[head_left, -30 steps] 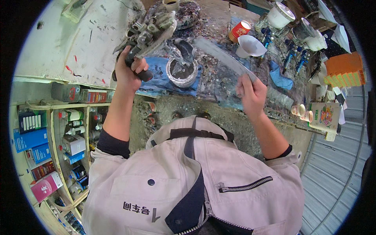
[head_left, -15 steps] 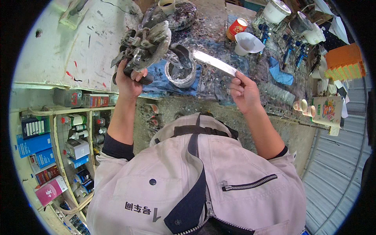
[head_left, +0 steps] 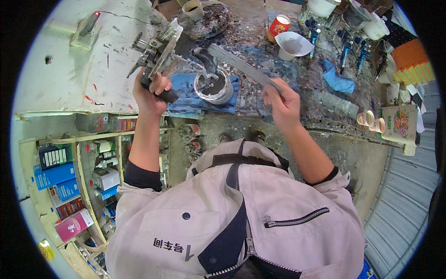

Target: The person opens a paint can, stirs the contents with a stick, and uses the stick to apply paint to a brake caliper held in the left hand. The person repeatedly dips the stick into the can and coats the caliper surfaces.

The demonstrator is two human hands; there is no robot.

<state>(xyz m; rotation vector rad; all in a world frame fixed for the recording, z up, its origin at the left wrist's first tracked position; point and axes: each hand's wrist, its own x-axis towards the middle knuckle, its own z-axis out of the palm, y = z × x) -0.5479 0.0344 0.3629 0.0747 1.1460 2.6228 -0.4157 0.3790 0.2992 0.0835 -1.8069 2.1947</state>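
My left hand [head_left: 151, 93] is closed around the black grip of a spray gun [head_left: 152, 53], tilted over the bench. Grey coating smears its round lid, seen nearly edge-on. A dark, curved tube-like part [head_left: 204, 58] sits beyond the lid, above a coated tub [head_left: 214, 88] of grey paint; how it joins the gun is unclear. Grey material hangs from it into the tub's mouth. My right hand [head_left: 283, 104] grips one end of a flat metal strip [head_left: 244, 66]. The strip's far end is beside the curved part; whether they touch I cannot tell.
A blue cloth [head_left: 179, 100] lies under the tub on the paint-stained bench. Behind stands a cup [head_left: 193, 10]; farther right are a red cup [head_left: 278, 28], a white funnel-shaped cup [head_left: 293, 45] and blue spray guns [head_left: 344, 51]. Shelves [head_left: 104, 172] of bottles and boxes are below left.
The spray gun has turned, so its lid now shows nearly edge-on. The strip's far end has moved left and up, against or beside the curved part. My right hand has shifted slightly left.
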